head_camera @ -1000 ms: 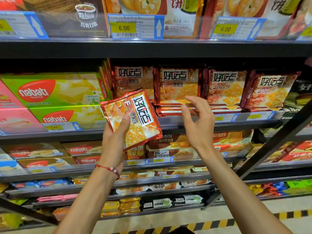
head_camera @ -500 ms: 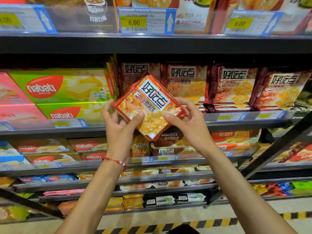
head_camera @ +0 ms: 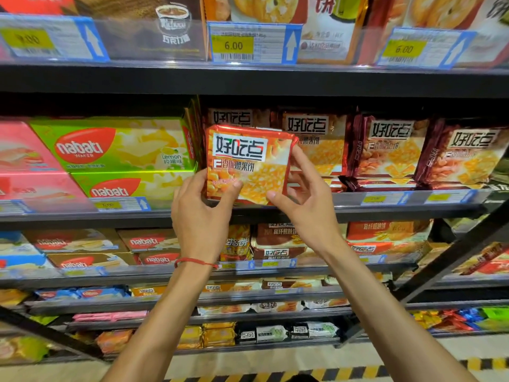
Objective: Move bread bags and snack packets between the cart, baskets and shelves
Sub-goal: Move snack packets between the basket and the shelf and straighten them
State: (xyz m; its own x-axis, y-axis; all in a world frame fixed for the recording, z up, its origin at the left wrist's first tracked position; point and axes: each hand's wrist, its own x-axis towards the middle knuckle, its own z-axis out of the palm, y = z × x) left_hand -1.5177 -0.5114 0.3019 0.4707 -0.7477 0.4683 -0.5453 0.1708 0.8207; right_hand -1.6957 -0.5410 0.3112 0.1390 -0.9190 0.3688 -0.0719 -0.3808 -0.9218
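1. Two bare forearms are reaching up and forward from the bottom of the view, and the left wrist is wearing a thin red string bracelet [head_camera: 192,261].
2. The left hand [head_camera: 201,216] is gripping the lower left corner of the snack packet [head_camera: 248,161], with its thumb pressing on the printed front and its fingers curling out of sight behind.
3. The right hand [head_camera: 305,213] is gripping the packet's right side, the thumb lying on the lower right corner and the fingers running up the edge.
4. The snack packet is being held upright and facing the camera, with its bottom edge sitting level with the front lip of the middle shelf [head_camera: 385,213]; whether it is resting on that shelf cannot be told.
5. Just behind and to the right, matching packets [head_camera: 391,147] are standing in a row along the same shelf.
6. Just left of the held packet, green wafer boxes [head_camera: 110,146] are lying stacked, with pink boxes [head_camera: 22,150] beside them further left.
7. Above, a price label [head_camera: 249,44] reading 6.00 is hanging on the front of the upper shelf [head_camera: 248,81].
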